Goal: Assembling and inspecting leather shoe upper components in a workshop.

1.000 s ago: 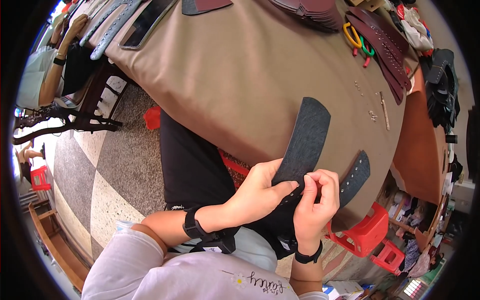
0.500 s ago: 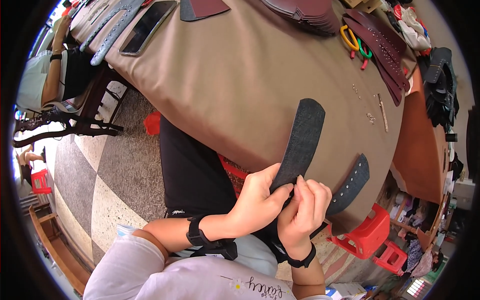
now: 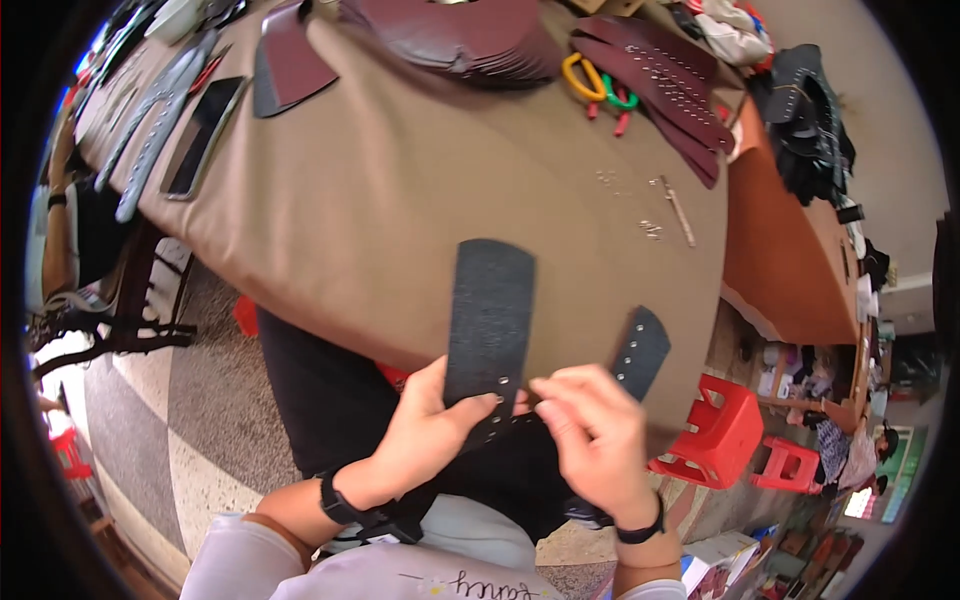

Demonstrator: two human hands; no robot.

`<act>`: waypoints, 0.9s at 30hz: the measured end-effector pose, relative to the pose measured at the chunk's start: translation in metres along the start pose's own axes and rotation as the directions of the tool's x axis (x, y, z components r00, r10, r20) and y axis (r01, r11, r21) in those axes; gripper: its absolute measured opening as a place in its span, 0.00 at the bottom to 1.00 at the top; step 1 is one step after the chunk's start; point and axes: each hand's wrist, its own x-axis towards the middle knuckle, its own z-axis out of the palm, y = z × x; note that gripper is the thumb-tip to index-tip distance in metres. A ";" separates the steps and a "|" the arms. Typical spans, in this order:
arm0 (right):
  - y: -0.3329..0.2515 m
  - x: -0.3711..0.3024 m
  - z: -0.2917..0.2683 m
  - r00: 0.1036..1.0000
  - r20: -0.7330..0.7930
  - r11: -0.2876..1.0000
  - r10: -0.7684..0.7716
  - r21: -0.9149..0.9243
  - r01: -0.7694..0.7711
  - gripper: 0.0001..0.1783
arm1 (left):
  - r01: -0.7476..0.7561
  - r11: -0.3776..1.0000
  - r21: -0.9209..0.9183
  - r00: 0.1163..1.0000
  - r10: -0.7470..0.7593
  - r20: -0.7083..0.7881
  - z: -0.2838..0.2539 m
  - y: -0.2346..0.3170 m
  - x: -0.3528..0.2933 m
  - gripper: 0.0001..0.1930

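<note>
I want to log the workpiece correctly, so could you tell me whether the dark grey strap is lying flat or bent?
Bent: the dark grey strap curves between the left hand and right hand, both ends rising onto the table.

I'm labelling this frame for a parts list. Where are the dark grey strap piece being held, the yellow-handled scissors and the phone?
dark grey strap piece [image 3: 489,305], head view, middle of its flat upper end on the table.
yellow-handled scissors [image 3: 580,75], head view, yellow handle loop.
phone [image 3: 205,135], head view, centre of its dark screen.
</note>
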 end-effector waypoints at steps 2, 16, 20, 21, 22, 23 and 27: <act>0.016 0.018 -0.034 0.991 -0.120 0.997 0.056 -0.045 -0.062 0.03 | 0.067 0.997 -0.032 0.997 -0.066 0.037 -0.002 0.008 0.003 0.12; 0.137 0.114 -0.096 0.931 -0.207 0.934 0.301 -0.130 -0.332 0.03 | 0.090 0.995 0.049 0.995 -0.092 0.039 0.003 0.016 0.014 0.06; 0.140 0.110 -0.099 0.967 -0.187 0.952 0.175 -0.219 -0.214 0.02 | 0.117 0.992 0.055 0.993 -0.118 0.027 0.007 0.013 0.014 0.05; 0.137 0.111 -0.102 0.977 -0.178 0.927 0.118 -0.332 -0.173 0.02 | 0.095 0.994 0.050 0.994 -0.098 0.057 0.007 0.013 0.016 0.05; 0.132 0.106 -0.103 0.976 -0.137 0.936 0.167 -0.290 -0.201 0.02 | 0.086 0.996 0.029 0.993 -0.088 0.083 0.006 0.011 0.016 0.05; 0.121 0.099 -0.101 0.977 -0.129 0.939 0.168 -0.282 -0.199 0.02 | 0.087 0.996 0.029 0.993 -0.089 0.072 0.006 0.011 0.016 0.05; 0.047 0.054 -0.072 0.963 -0.033 0.959 0.268 0.100 -0.264 0.01 | 0.102 0.994 -0.025 0.993 -0.100 0.068 0.004 0.012 0.014 0.06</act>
